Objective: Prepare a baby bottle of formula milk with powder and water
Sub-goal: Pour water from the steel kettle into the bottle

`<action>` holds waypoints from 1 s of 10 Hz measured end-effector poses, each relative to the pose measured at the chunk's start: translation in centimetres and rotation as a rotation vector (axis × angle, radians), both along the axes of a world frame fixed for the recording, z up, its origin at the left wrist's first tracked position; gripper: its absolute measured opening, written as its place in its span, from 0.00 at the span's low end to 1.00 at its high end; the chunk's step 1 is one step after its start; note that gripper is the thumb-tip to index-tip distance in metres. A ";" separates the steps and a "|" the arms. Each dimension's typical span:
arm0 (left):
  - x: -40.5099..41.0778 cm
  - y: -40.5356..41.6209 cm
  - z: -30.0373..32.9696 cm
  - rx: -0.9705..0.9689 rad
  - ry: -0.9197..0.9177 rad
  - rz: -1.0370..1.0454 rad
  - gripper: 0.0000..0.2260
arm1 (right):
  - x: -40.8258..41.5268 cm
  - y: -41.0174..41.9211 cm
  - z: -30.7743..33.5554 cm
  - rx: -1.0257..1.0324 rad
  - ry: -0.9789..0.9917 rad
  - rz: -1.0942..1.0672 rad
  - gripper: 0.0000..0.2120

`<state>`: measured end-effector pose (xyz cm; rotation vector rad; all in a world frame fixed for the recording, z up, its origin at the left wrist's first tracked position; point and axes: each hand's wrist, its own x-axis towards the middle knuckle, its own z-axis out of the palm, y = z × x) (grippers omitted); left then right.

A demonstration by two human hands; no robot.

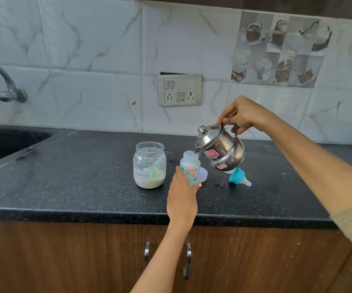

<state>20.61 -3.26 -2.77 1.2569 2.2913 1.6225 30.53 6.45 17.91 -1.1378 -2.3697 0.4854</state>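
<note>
A small clear baby bottle (190,166) with orange lettering stands uncapped on the black counter (86,187). My left hand (182,195) grips its lower part from the near side. My right hand (241,115) holds the handle of a small steel kettle (221,149), tilted left, its spout at the bottle's mouth. To the left stands an open glass jar (149,164) labelled Formula, part full of white powder, a pale green scoop inside. The teal ring with its teat (239,177) lies on its side right of the bottle. A clear cap (203,174) sits behind the bottle.
A dark sink (5,142) is set into the counter at far left, a steel tap (5,85) on the wall above it. A switch and socket plate (180,89) is on the tiled wall behind. Wooden cabinet doors with metal handles (187,261) lie below the counter edge.
</note>
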 end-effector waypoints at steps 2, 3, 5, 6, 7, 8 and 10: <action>0.0 0.0 -0.1 0.003 -0.005 -0.001 0.29 | -0.1 -0.1 0.1 0.005 -0.004 -0.002 0.08; 0.0 0.0 -0.1 0.002 -0.002 -0.001 0.29 | -0.1 -0.1 0.1 0.008 -0.008 -0.003 0.08; -0.1 0.1 -0.1 -0.004 -0.005 -0.002 0.30 | -0.1 -0.1 0.1 0.009 -0.006 -0.006 0.08; -0.1 0.1 -0.1 -0.005 -0.009 0.000 0.30 | -0.1 -0.1 0.1 0.009 -0.009 -0.005 0.08; 0.0 0.0 -0.1 -0.003 -0.004 0.001 0.29 | -0.2 0.0 0.1 0.009 -0.011 -0.005 0.08; 0.0 0.0 0.0 -0.001 -0.002 0.002 0.29 | -0.2 0.0 0.1 0.008 -0.006 -0.008 0.08; 0.0 0.0 0.0 -0.005 -0.008 0.003 0.29 | -0.3 -0.1 0.2 0.006 -0.014 -0.017 0.08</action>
